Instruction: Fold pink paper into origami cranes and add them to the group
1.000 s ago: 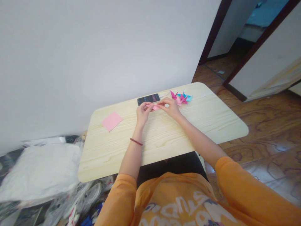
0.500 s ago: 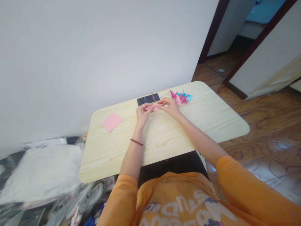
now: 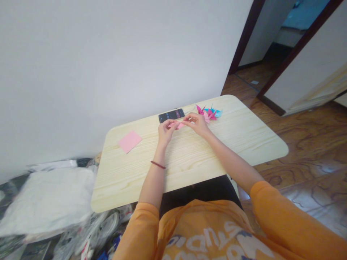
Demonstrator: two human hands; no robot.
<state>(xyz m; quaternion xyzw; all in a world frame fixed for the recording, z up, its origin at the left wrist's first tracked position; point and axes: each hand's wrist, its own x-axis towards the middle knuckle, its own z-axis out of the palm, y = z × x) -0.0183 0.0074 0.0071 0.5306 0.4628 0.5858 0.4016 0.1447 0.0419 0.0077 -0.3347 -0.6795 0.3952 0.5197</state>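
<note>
A small folded piece of pink paper (image 3: pixel 177 125) is held just above the table between both hands. My left hand (image 3: pixel 166 131) pinches its left end, thumb and fingers closed on it. At the other end my right hand (image 3: pixel 197 123) grips the paper with thumb and forefinger. The fingers partly cover the paper, so its exact folded shape is hard to make out. Right beside my right hand lies a cluster of origami cranes (image 3: pixel 209 114) in magenta, pink and blue. Behind the hands rests a phone (image 3: pixel 171 115) with a lit screen.
A square of pink paper (image 3: pixel 129 141) lies on the left of the pale wooden table (image 3: pixel 130 180). The white wall (image 3: pixel 135 61) borders the table's far side. Left of the table are a white bag (image 3: pixel 51 198) and plastic-wrapped items. A doorway opens at the right.
Both hands keep hold of the pink paper, with only a slight shift of the fingers. The whole view has moved a little; the other things stay where they were.
</note>
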